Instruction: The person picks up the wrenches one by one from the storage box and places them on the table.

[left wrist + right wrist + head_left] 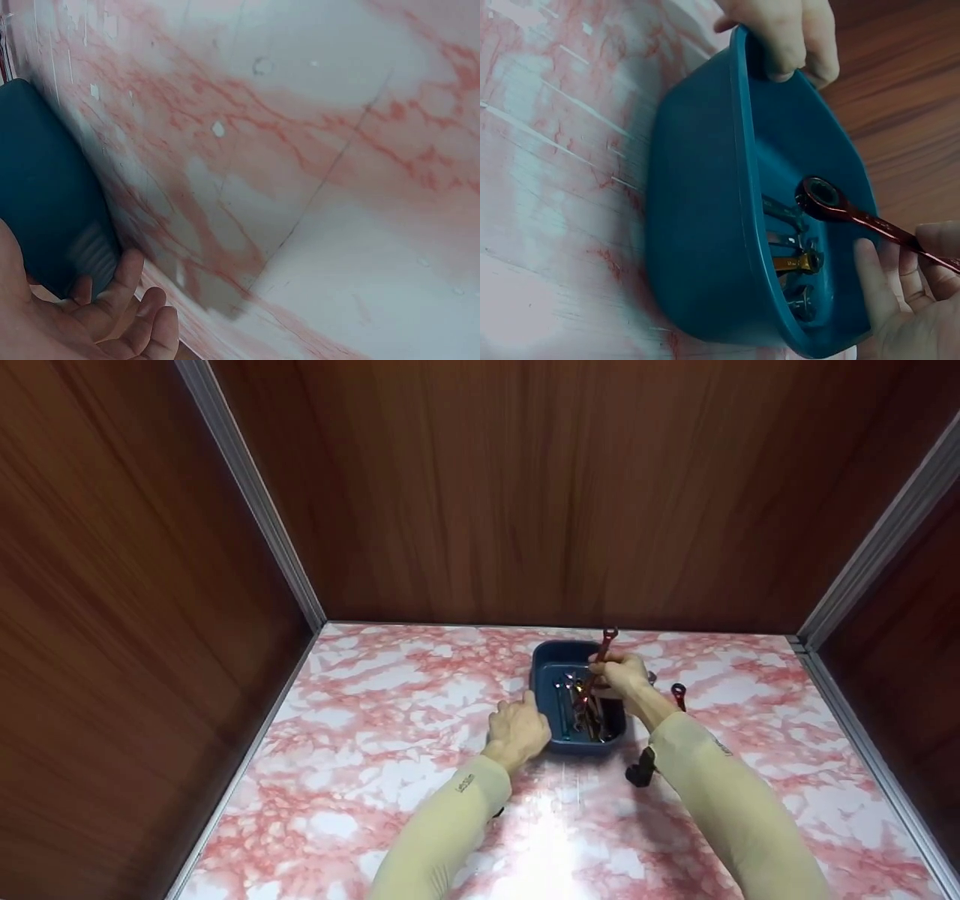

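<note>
My right hand (624,673) pinches a red ratcheting combination wrench (866,219) between thumb and fingers, over the blue plastic bin (577,748). In the right wrist view, the wrench's ring end hangs above the bin's inside; in the head view its open end points up and away. Several metal wrenches (795,262), among them a gold one, lie in the bin. My left hand (517,729) holds the bin's left rim, fingers hooked over the edge in the right wrist view. In the left wrist view, its fingers (124,281) show beside the bin's wall.
Right of the bin, another red wrench (679,694) lies on the marbled pink-and-white table (390,712), partly hidden by my right forearm. Wood-grain panels (480,495) with metal corner strips stand behind and at both sides. A black wrist device (641,769) hangs under the right sleeve.
</note>
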`<action>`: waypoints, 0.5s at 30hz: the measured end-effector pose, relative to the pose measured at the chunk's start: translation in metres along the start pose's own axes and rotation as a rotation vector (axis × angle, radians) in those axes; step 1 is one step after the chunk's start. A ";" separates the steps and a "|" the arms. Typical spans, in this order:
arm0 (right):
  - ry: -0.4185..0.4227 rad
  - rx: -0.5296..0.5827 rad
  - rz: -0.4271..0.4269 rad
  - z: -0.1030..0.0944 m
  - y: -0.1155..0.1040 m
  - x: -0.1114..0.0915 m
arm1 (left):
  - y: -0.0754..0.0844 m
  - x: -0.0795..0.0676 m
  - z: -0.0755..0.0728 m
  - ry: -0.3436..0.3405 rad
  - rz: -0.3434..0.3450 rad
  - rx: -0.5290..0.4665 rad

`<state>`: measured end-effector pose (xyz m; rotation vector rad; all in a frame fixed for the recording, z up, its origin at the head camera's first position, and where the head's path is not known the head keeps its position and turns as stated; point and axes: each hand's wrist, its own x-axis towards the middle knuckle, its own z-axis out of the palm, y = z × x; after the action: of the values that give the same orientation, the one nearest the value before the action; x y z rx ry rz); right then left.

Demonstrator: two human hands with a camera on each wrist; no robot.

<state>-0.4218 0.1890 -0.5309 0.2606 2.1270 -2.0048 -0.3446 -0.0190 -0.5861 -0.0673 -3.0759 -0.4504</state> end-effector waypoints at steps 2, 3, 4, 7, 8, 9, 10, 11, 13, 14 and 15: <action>-0.007 0.003 -0.002 -0.002 0.000 0.000 | 0.000 0.000 0.000 -0.007 -0.002 -0.001; -0.010 0.004 -0.003 -0.003 0.000 0.000 | 0.000 0.000 0.000 -0.009 -0.003 -0.003; -0.015 0.007 -0.005 -0.004 0.000 -0.001 | -0.001 0.000 0.000 -0.010 -0.003 -0.003; -0.031 0.020 -0.012 -0.007 -0.001 -0.001 | -0.001 0.000 0.000 -0.006 -0.002 -0.006; -0.030 0.025 -0.014 -0.008 -0.001 -0.001 | -0.001 0.000 0.000 -0.006 -0.001 -0.006; -0.029 0.029 -0.019 -0.009 -0.001 -0.001 | -0.001 0.000 0.000 -0.002 0.001 -0.007; -0.027 0.034 -0.023 -0.010 -0.001 -0.002 | -0.001 0.000 0.000 0.002 0.003 -0.009; -0.026 0.034 -0.027 -0.011 0.000 -0.002 | 0.000 0.000 0.000 0.009 0.005 -0.011; -0.026 0.037 -0.032 -0.012 0.000 -0.003 | 0.000 0.000 0.000 0.010 0.005 -0.012; -0.024 0.037 -0.035 -0.013 0.001 -0.003 | 0.000 0.000 0.000 0.008 0.004 -0.012; -0.025 0.037 -0.038 -0.014 0.002 -0.004 | 0.000 -0.001 0.000 0.007 0.002 -0.012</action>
<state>-0.4183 0.2031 -0.5306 0.2015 2.0962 -2.0591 -0.3440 -0.0186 -0.5858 -0.0690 -3.0658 -0.4680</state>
